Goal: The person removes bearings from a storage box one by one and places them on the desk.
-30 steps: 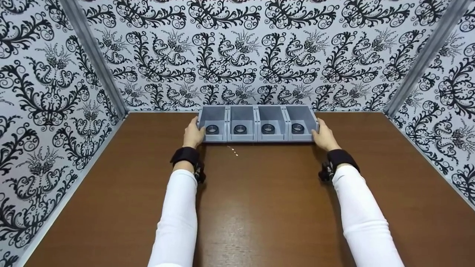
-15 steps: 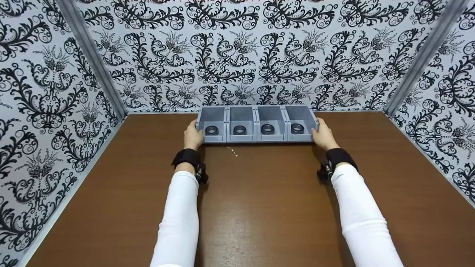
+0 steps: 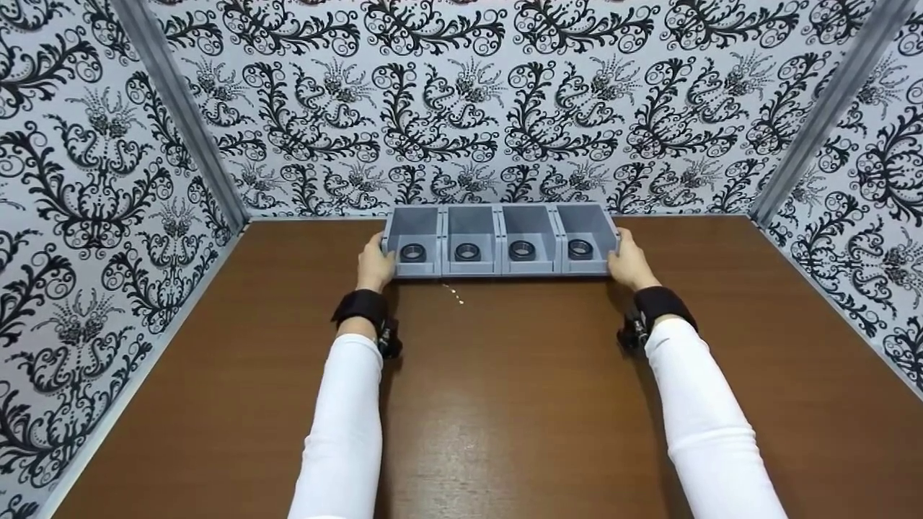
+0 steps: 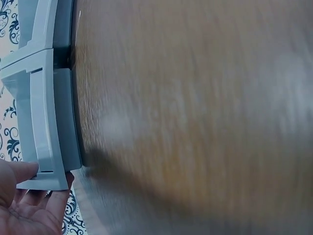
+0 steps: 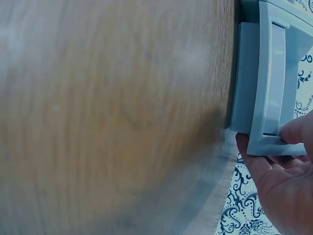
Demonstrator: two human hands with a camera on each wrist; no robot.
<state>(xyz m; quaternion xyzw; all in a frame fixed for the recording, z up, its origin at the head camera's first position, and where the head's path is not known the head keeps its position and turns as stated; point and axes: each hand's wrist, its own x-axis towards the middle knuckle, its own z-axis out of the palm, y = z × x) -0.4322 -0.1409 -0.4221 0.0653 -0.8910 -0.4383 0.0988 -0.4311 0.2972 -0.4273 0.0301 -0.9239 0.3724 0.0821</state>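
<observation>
A row of several joined grey storage bins (image 3: 472, 269) stands at the back of the table in the head view. Inside each bin lies one dark ring that looks like a ball bearing (image 3: 467, 251). My left hand (image 3: 376, 265) grips the left end of the row, thumb over the front corner. At the opposite end, my right hand (image 3: 632, 264) holds the outer wall the same way. The left wrist view shows the thumb of the left hand (image 4: 32, 210) at the bin's front lip, with fingers curled around its outer side. The right hand (image 5: 286, 183) mirrors this grip in the right wrist view.
A brown wooden table (image 3: 519, 389) spreads in front of the bins. Close behind them rises a back wall (image 3: 461, 108) in black-and-white scroll pattern, with patterned side walls left and right. Small pale marks (image 3: 454, 294) show on the tabletop just before the row.
</observation>
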